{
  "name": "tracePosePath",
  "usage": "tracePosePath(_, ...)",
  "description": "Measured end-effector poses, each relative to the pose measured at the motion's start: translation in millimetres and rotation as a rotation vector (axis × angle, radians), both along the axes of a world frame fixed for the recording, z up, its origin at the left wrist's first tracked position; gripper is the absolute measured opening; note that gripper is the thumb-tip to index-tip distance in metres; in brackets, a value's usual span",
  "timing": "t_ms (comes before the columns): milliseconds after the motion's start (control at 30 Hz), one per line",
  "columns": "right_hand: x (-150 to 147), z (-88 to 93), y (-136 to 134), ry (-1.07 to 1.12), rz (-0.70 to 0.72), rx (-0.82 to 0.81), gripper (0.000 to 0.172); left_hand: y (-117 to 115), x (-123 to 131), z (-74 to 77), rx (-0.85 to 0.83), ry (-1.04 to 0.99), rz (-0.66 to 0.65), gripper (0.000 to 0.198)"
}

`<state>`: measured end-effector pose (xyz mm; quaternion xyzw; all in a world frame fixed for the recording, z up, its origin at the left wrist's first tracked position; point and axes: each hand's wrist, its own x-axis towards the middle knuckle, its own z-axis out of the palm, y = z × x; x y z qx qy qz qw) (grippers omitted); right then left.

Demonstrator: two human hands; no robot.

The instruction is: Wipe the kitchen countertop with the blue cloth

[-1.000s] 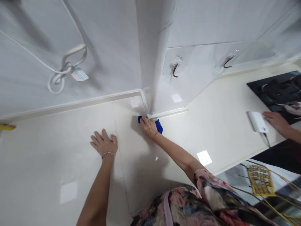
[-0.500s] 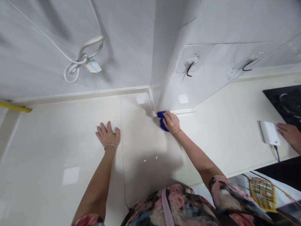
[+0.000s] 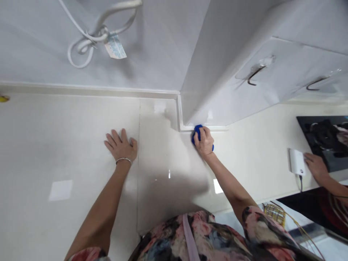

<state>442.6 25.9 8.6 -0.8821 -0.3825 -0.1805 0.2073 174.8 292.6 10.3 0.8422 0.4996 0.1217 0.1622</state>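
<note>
My right hand [image 3: 204,142] is closed on a small blue cloth [image 3: 197,132] and presses it against the cream countertop [image 3: 67,152], right at the foot of the white wall column [image 3: 217,72]. Only the cloth's edges show around my fingers. My left hand [image 3: 121,145] lies flat on the countertop to the left, fingers spread, a thin bracelet on the wrist. It holds nothing.
A coiled white cord with a tag [image 3: 100,34] hangs on the back wall. Two metal hooks [image 3: 254,74] stick to the wall panel on the right. Another person's hand [image 3: 315,165] touches a white box [image 3: 297,162] beside a black hob [image 3: 323,139]. A yellow object [image 3: 4,98] sits at far left.
My right hand has slid the blue cloth to the right, from the column's corner to along its base. The left hand has stayed flat in place. The view shifted.
</note>
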Motion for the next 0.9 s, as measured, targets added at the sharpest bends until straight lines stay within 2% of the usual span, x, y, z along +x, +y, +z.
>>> tracePosePath(167,-16.6,1.0,29.1,-0.058,-0.002,-0.028,0.038,-0.2,0.0,-1.3,0.009,-0.011,-0.007,0.071)
tracePosePath(433,-23.1,1.7,41.4,0.030,0.042,-0.146,0.037,3.9,-1.7,-3.8,0.028,0.021,-0.007,0.072)
tracePosePath(500,-13.1,3.4,31.5,0.031,0.087,-0.190,0.037,4.2,-2.3,-1.4,0.034,0.027,-0.014,0.072)
tracePosePath(567,4.9,6.0,10.6,0.023,0.097,-0.225,0.037,4.8,-2.8,1.4,0.030,0.027,-0.013,0.073)
tracePosePath(733,55.1,12.2,-49.6,-0.012,-0.039,-0.238,0.040,6.5,-1.0,2.0,0.008,0.027,-0.006,0.073)
tracePosePath(800,59.9,12.5,-54.3,-0.024,-0.067,-0.224,0.040,6.0,0.2,0.2,0.021,0.012,-0.001,0.073)
tracePosePath(900,47.3,7.5,-39.2,-0.041,-0.088,-0.165,0.038,3.9,0.9,-1.1,0.040,-0.002,-0.006,0.072)
